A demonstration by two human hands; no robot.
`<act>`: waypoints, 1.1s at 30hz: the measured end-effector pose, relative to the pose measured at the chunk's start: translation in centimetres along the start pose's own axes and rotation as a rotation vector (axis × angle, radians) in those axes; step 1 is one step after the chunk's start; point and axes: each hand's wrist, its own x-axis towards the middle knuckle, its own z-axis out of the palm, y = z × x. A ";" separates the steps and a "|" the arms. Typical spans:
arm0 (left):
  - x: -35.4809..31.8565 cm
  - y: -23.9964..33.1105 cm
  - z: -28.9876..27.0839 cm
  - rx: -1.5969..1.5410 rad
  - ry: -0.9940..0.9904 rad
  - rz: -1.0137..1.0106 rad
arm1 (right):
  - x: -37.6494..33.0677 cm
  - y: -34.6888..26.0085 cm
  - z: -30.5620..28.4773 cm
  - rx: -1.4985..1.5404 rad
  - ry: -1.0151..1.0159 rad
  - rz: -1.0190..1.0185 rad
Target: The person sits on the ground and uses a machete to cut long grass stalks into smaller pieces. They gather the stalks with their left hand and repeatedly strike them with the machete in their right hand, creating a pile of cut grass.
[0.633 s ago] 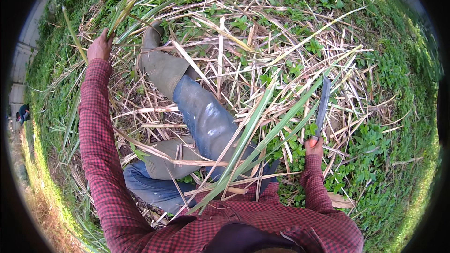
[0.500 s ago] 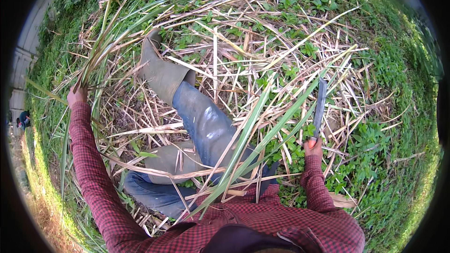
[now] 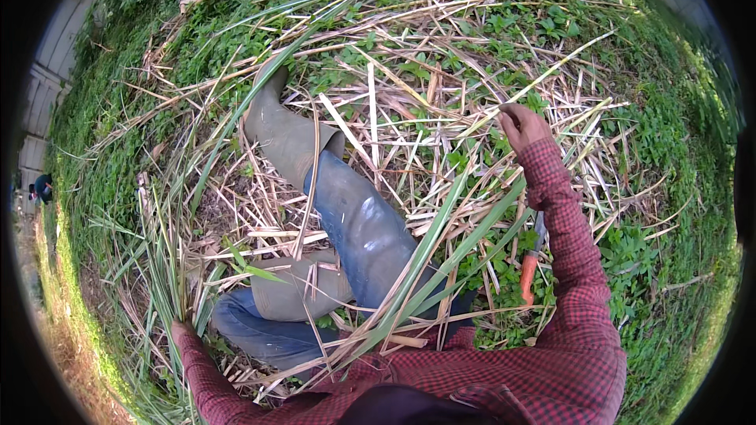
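My left hand [image 3: 179, 332] is low at the left, mostly hidden, closed around a bundle of long green stalks [image 3: 161, 260] that arc up and over the ground to the far side. My right hand [image 3: 520, 124] reaches forward at the right, its fingers pinched on a pale dry stalk [image 3: 563, 59] among the cut straw. A knife with an orange handle [image 3: 528, 275] lies in the weeds under my right forearm, apart from both hands. More long green leaves [image 3: 441, 252] cross my lap.
My legs, in blue jeans [image 3: 366, 228] and olive rubber boots [image 3: 283, 134], stretch over a bed of dry cut straw [image 3: 394, 94]. Green weeds [image 3: 654, 149] ring it. A pale wall [image 3: 47, 86] runs along the left, with another person [image 3: 41, 187] far off.
My left hand has pulled the green stalks from the upper left down to the lower left. My right hand has let go of the knife and reached forward to a dry stalk.
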 end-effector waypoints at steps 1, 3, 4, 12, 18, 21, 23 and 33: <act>-2.2 -2.1 3.6 -0.072 0.005 -0.017 | 3.5 -2.5 2.0 0.064 0.034 -0.159; -3.0 -2.3 9.2 -0.299 -0.197 0.037 | 9.7 -4.8 5.9 0.095 0.112 -0.282; -3.7 -2.5 11.3 -0.445 -0.185 -0.087 | 13.0 -6.2 8.0 0.108 0.060 -0.314; -12.7 5.3 9.6 -0.672 -0.117 0.079 | 29.4 -9.6 22.8 -0.213 -0.191 -0.173; -16.9 2.2 4.9 -0.573 -0.059 0.037 | 27.2 -13.0 25.5 -0.517 -0.421 -0.096; -16.5 5.0 1.6 -0.511 -0.110 -0.016 | 27.5 -12.9 23.1 -0.652 -0.460 -0.163; -17.8 4.4 1.2 -0.481 -0.088 -0.032 | 26.4 -15.4 20.4 -0.580 -0.407 -0.211; -20.7 5.7 -5.2 -0.296 0.197 0.116 | 27.1 -18.9 9.2 -0.203 0.138 -0.676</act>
